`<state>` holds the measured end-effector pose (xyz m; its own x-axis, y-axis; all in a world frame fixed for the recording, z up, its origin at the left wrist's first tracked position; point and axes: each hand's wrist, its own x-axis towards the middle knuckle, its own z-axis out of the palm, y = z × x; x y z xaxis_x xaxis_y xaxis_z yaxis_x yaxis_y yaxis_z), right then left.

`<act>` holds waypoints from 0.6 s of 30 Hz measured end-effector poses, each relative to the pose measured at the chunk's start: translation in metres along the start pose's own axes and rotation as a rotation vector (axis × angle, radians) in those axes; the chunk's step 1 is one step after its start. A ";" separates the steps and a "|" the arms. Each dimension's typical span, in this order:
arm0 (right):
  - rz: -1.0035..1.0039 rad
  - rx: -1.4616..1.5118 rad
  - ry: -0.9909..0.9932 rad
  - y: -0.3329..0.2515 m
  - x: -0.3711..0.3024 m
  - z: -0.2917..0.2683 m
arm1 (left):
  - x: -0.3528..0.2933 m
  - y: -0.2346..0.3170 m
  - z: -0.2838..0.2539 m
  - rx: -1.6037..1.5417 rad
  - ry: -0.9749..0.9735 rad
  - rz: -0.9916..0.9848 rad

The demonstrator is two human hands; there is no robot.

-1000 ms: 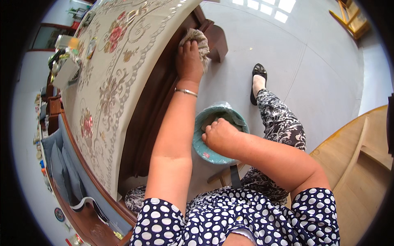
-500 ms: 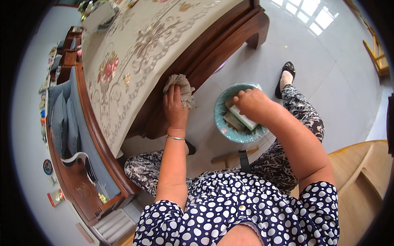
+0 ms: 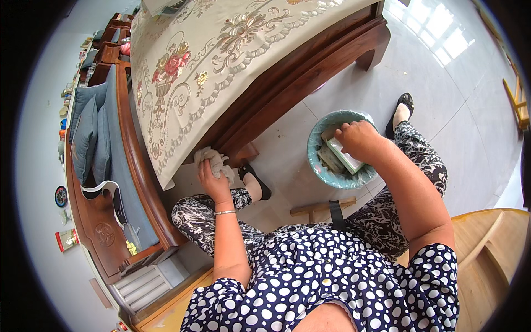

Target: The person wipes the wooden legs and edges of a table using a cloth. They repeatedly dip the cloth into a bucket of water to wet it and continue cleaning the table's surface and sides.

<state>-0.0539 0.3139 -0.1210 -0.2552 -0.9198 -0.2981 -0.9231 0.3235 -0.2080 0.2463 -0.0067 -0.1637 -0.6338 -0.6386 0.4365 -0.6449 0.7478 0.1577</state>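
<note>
My left hand (image 3: 213,181) presses a crumpled pale cloth (image 3: 214,161) against the dark wooden table (image 3: 310,72), low down near its near leg. The fingers lie over the cloth and hold it. My right hand (image 3: 357,139) is over a blue-green waste bin (image 3: 316,174) lined with a clear bag. Its fingers are curled, and what they grip, if anything, is hidden. Just beneath those fingers a white and green box (image 3: 348,159) lies in the bin among other scraps.
A patterned tablecloth (image 3: 204,72) covers the table. On the left stands a wooden sofa with grey-blue cushions (image 3: 86,141). A wooden stool (image 3: 321,207) is near my legs, a yellowish wooden chair (image 3: 487,243) at the lower right. Grey tiled floor (image 3: 437,105) extends to the right.
My left hand has slid the cloth down and toward me along the table's edge to the near leg. The right hand stays over the bin. The view has shifted a little.
</note>
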 end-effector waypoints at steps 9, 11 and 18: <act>0.001 -0.077 0.014 -0.005 -0.002 -0.006 | -0.016 -0.041 0.024 -0.116 0.117 -0.215; -0.005 -0.106 -0.007 -0.008 -0.002 -0.007 | -0.015 -0.039 0.025 -0.114 0.086 -0.199; -0.022 -0.095 -0.088 -0.017 -0.005 -0.015 | -0.004 0.010 0.023 -0.020 -0.033 0.076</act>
<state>-0.0415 0.3101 -0.1022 -0.2119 -0.9021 -0.3758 -0.9524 0.2769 -0.1274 0.2327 -0.0013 -0.1847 -0.6941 -0.5854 0.4189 -0.5860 0.7975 0.1434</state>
